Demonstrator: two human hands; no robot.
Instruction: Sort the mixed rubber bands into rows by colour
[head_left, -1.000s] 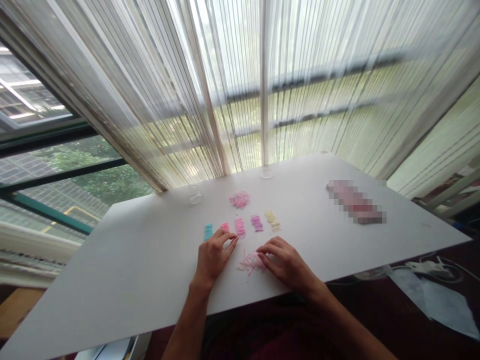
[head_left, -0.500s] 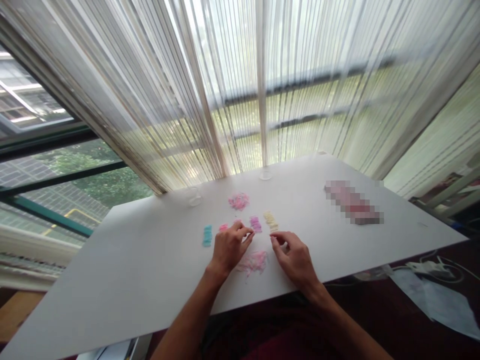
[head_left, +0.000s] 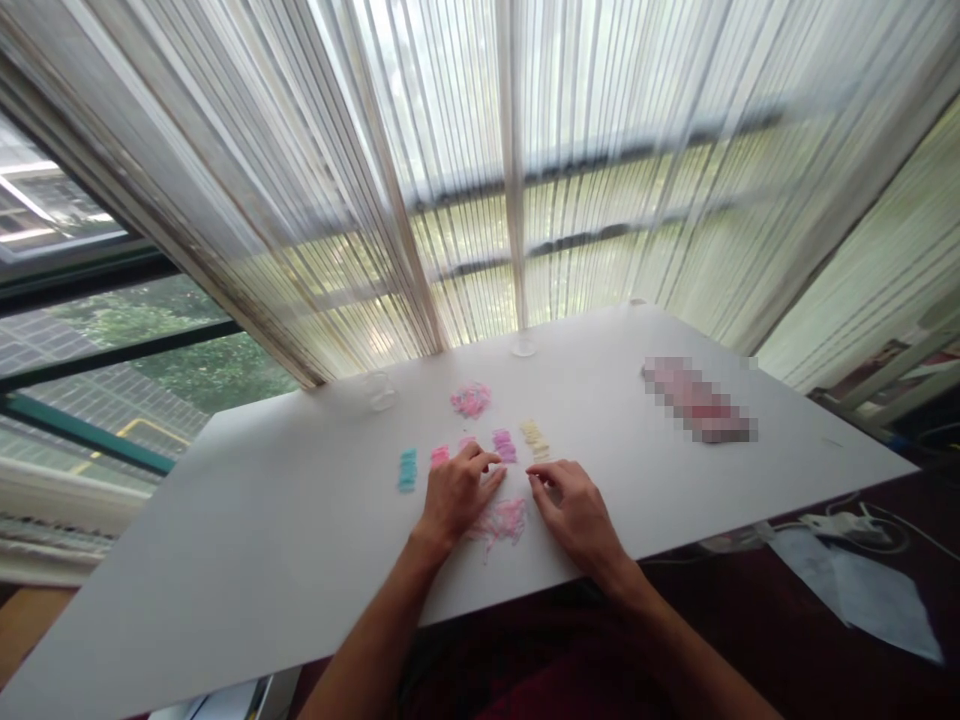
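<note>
My left hand [head_left: 457, 492] is low over the white table, thumb and forefinger close together just below a row of purple slender pieces [head_left: 503, 446]. My right hand [head_left: 574, 508] pinches thumb and forefinger beneath a row of cream pieces [head_left: 535, 440]. Anything between either set of fingertips is too small to make out. A loose heap of pale pink slender pieces [head_left: 504, 520] lies between the hands, partly behind the left one. To the left are neat rows of teal pieces [head_left: 407, 470] and pink pieces [head_left: 439, 455]. A lighter pink row [head_left: 467, 442] is partly covered by my left fingers.
A mixed pink heap [head_left: 471, 399] lies farther back on the white table [head_left: 262, 540]. Two clear, shallow dishes stand near the back edge, one left [head_left: 379, 392] and one centre [head_left: 524, 347]. A pixelated pinkish object [head_left: 697, 400] lies right. Curtains hang behind.
My right hand has moved slightly left, nearer my left hand. The left thumb and forefinger remain by the purple row. The whole view has shifted a little.
</note>
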